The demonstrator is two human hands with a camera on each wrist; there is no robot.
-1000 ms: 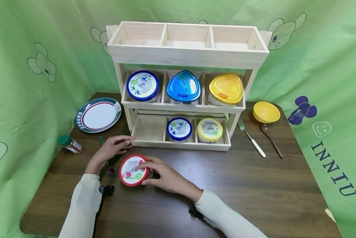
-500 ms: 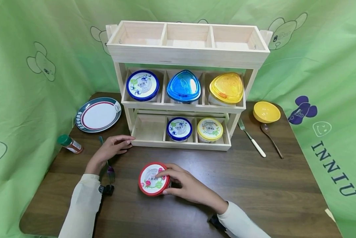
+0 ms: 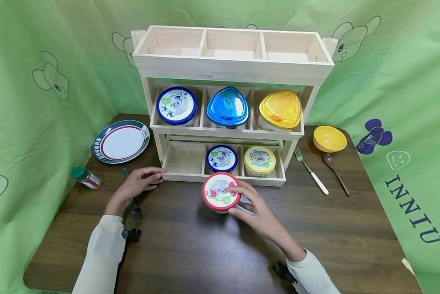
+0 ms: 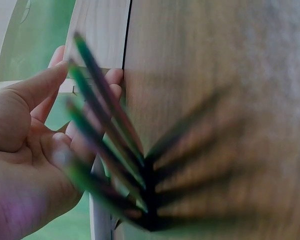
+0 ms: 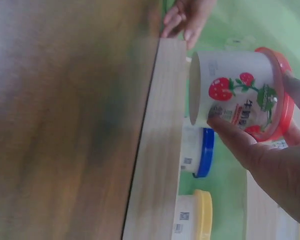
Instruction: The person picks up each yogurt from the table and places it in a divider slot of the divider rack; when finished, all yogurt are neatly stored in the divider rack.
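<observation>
My right hand [image 3: 258, 210] grips a white tub with a red lid [image 3: 221, 192] and a strawberry print. It holds the tub off the table, in front of the shelf's bottom tier. In the right wrist view the thumb presses the tub's side [image 5: 230, 90] and the fingers reach over the lid. My left hand [image 3: 141, 181] touches the front left corner of the wooden shelf [image 3: 223, 178], its fingers loosely bent and holding nothing. Under the left wrist lies a fork with dark, shiny tines [image 4: 105, 120], blurred and close in the left wrist view.
The bottom tier holds a blue-lidded tub [image 3: 221, 158] and a yellow-lidded tub [image 3: 259, 160]. Above stand a round blue-lidded tub [image 3: 176, 105], a blue jar [image 3: 227, 107] and a yellow jar [image 3: 280, 109]. Around are a plate [image 3: 122, 141], shaker [image 3: 86, 178], bowl [image 3: 329, 139], fork [image 3: 311, 170] and spoon [image 3: 335, 173].
My right hand has carried the red-lidded tub rightward across the table, then up toward the shelf's bottom tier. My left hand has stayed at the shelf's corner.
</observation>
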